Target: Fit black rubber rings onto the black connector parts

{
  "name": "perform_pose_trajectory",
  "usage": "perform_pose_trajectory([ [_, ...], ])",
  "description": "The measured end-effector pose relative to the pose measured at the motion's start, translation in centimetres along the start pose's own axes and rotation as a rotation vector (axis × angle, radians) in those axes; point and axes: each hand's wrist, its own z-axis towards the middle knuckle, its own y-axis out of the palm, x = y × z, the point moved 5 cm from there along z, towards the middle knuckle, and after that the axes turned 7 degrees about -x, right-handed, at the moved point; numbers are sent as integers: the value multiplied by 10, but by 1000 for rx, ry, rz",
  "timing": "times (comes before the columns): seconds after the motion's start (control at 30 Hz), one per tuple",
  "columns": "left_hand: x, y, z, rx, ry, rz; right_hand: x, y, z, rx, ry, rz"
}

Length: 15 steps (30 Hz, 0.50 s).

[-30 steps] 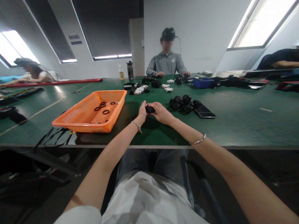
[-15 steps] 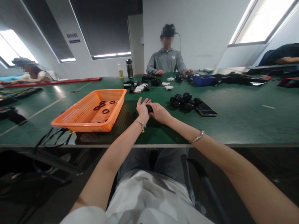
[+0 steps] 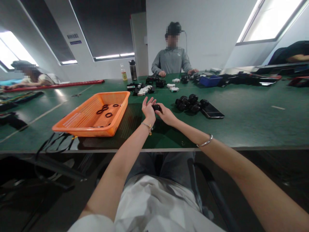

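Held part point(image 3: 156, 108) reads black from here, rings point(image 3: 108, 114) too. Basket point(image 3: 109, 131) is orange, perforated pattern. Surface point(image 3: 253, 125) green with a pale stripe point(image 3: 48, 111), bin point(image 3: 209, 81) blue.

Black part point(image 3: 157, 107) between hands point(image 3: 168, 116); orange basket point(image 3: 96, 120) left, phone point(image 3: 213, 111) right.

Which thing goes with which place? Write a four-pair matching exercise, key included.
1. orange perforated plastic basket
2. small rounded black piece
3. black flat phone
4. silver metal bangle

A. around the right forearm
B. on the green table, left of the left hand
C. between the left hand and right hand
D. beside the cluster of rounded black pieces

Pairs: 1-B; 2-C; 3-D; 4-A
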Motion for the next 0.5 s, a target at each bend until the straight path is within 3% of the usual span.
perform_pose_trajectory([
  [0.13, -7, -5, 2, 68, -113, -32, -4, -8, -2, -22, -190, 3],
  [0.33, -10, -11, 2, 188, -159, -53, -14, -5, -4, -57, -286, -187],
  [0.5, -9, 2, -2, 29, -189, -97, -22, -7, -4, -95, -307, -432],
])
